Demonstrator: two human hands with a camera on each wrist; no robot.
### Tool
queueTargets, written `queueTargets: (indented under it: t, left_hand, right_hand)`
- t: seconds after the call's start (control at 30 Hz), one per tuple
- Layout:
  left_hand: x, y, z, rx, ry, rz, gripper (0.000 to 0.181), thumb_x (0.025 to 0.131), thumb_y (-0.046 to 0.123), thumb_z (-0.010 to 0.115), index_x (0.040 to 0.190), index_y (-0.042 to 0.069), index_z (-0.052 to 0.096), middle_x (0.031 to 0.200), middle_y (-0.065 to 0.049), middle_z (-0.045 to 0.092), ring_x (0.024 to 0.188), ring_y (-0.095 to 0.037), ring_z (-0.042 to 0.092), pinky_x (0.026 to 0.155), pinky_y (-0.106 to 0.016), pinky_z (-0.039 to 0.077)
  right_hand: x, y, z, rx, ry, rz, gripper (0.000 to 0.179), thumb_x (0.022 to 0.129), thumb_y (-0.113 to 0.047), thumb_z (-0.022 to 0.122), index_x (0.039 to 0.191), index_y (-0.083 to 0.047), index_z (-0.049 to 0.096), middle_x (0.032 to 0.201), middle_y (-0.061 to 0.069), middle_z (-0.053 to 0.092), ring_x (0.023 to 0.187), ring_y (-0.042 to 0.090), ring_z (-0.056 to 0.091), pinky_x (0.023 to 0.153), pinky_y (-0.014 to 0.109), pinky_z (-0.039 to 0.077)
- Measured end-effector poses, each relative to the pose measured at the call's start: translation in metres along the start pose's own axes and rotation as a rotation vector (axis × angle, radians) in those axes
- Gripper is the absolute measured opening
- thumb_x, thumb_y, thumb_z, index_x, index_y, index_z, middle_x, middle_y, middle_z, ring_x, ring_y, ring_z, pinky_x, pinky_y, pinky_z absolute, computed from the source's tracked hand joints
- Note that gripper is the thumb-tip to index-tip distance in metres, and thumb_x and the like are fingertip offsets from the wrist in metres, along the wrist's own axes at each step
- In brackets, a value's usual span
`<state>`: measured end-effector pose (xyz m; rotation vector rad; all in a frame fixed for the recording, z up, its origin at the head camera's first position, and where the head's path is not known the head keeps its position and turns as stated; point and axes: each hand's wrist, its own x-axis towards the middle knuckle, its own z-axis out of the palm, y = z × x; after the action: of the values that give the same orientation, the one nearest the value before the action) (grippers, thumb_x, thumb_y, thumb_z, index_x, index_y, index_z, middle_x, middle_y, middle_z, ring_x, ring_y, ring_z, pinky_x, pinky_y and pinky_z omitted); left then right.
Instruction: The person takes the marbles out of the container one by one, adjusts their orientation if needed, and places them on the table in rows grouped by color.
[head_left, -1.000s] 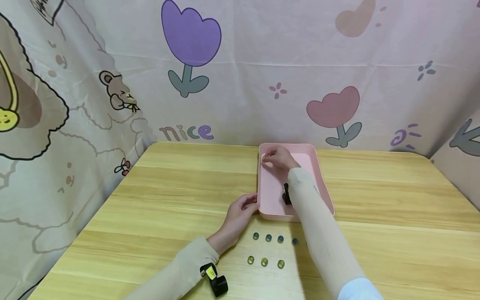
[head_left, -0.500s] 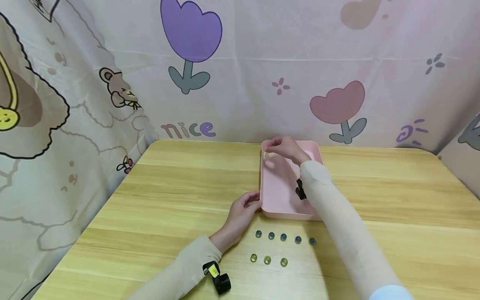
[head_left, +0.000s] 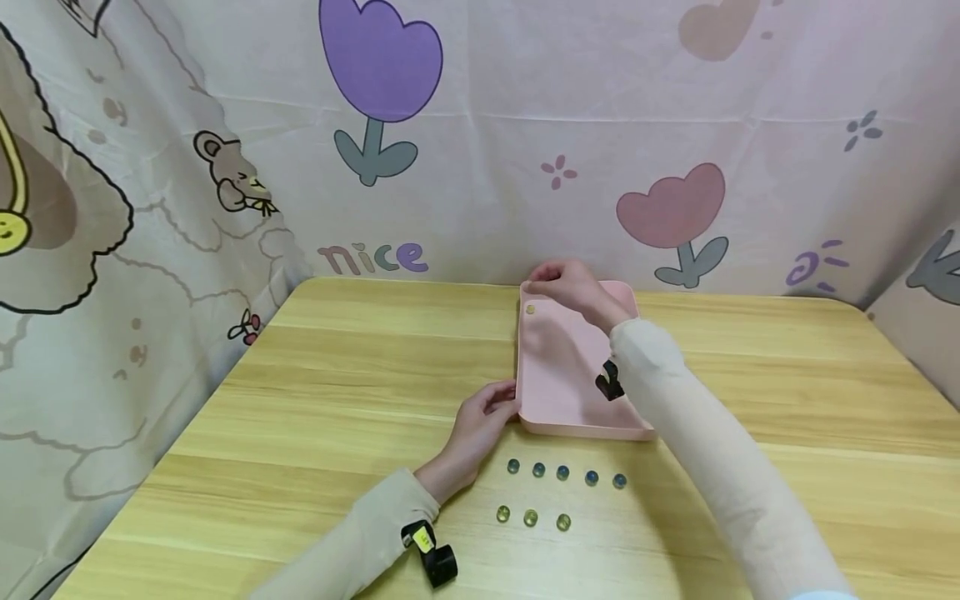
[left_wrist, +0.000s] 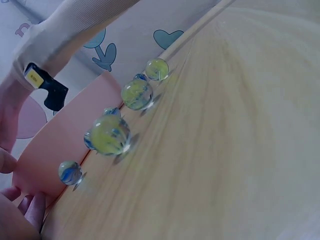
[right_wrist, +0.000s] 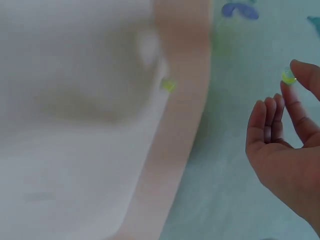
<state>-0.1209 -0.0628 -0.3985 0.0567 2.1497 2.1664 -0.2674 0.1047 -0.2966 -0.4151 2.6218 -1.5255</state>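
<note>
A pink rectangular tray lies on the wooden table. Over its far left corner, my right hand pinches a yellow-green glass marble between thumb and index finger, seen clearly in the right wrist view. Inside the tray, one yellow marble rests by the left wall, just below that hand. My left hand touches the outside of the tray's left wall near the front corner, fingers against it. In the left wrist view, its fingers show low against the pink wall.
In front of the tray, several blue marbles form a row. Nearer me lies a second row of three yellow marbles. A printed cloth hangs right behind the table.
My right hand has risen from inside the tray to its far left corner, its forearm swinging right. The yellow marble in the tray now shows below it. My left hand has stayed in place.
</note>
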Motion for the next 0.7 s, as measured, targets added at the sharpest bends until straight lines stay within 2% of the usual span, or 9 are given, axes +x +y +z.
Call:
queueTargets:
  t: [0.3, 0.6, 0.7]
  left_hand:
    - [0.000, 0.000, 0.001, 0.002, -0.001, -0.002, 0.039, 0.094, 0.009, 0.060, 0.130, -0.004, 0.055, 0.120, -0.015, 0.060, 0.104, -0.022, 0.059, 0.092, -0.032, 0.051]
    - [0.001, 0.000, 0.000, 0.005, 0.002, -0.008, 0.038, 0.094, 0.009, 0.060, 0.130, -0.004, 0.055, 0.120, -0.015, 0.060, 0.104, -0.022, 0.059, 0.092, -0.031, 0.051]
    - [0.001, -0.001, 0.000, 0.001, 0.003, -0.001, 0.038, 0.094, 0.008, 0.061, 0.130, -0.004, 0.055, 0.121, -0.016, 0.060, 0.105, -0.023, 0.059, 0.092, -0.031, 0.051]
  right_hand:
    - [-0.024, -0.024, 0.006, 0.067, -0.050, -0.077, 0.018, 0.086, -0.011, 0.072, 0.097, 0.001, 0.066, 0.083, 0.005, 0.059, 0.080, 0.020, 0.051, 0.071, 0.028, 0.045]
    - [-0.046, -0.020, 0.004, 0.110, -0.038, -0.068, 0.021, 0.086, -0.011, 0.072, 0.101, 0.002, 0.067, 0.089, 0.004, 0.063, 0.084, 0.016, 0.056, 0.085, 0.036, 0.050]
    - [-0.054, -0.020, 0.006, 0.107, -0.019, -0.082, 0.020, 0.085, -0.012, 0.073, 0.101, -0.001, 0.068, 0.087, 0.004, 0.062, 0.082, 0.017, 0.055, 0.082, 0.038, 0.051]
